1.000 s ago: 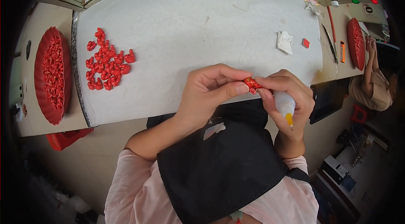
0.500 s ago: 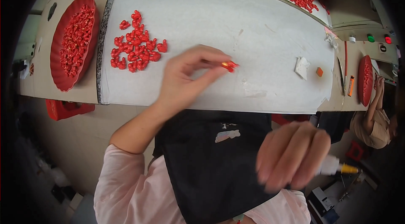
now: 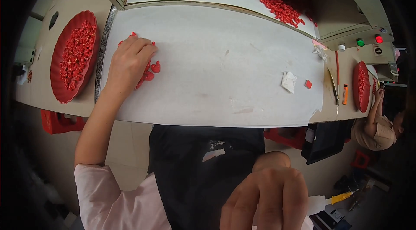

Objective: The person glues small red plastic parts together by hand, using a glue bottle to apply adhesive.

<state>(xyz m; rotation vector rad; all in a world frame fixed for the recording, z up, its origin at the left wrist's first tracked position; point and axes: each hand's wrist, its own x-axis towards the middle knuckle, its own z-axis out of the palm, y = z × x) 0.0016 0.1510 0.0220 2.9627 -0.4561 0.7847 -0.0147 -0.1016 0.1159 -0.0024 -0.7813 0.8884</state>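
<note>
At the left of the white-covered table, my left hand (image 3: pixel 130 61) reaches down over a cluster of small glossy red moulded pieces (image 3: pixel 149 74). Its fingers bend down onto them; the fingertips are hidden, so what they grip, if anything, does not show. Several pieces peek out above and below the hand. Low at the front, close to the camera and over the black apron, my right hand (image 3: pixel 268 199) is closed around a white squeeze bottle (image 3: pixel 317 204) with a yellow nozzle (image 3: pixel 341 197), which points to the right.
A scalloped red tray (image 3: pixel 56 67) heaped with red pieces stands at far left. More red pieces (image 3: pixel 281 11) lie in the box-like cabinet behind. To the right are crumpled white paper (image 3: pixel 288 82), a small red-orange block (image 3: pixel 308 84), an orange lighter-like object (image 3: pixel 345 94) and another person (image 3: pixel 377 128).
My left hand has moved left from mid-table, where it pinched a red piece, to the cluster. My right hand with the bottle has moved lower and left. The view has shifted.
</note>
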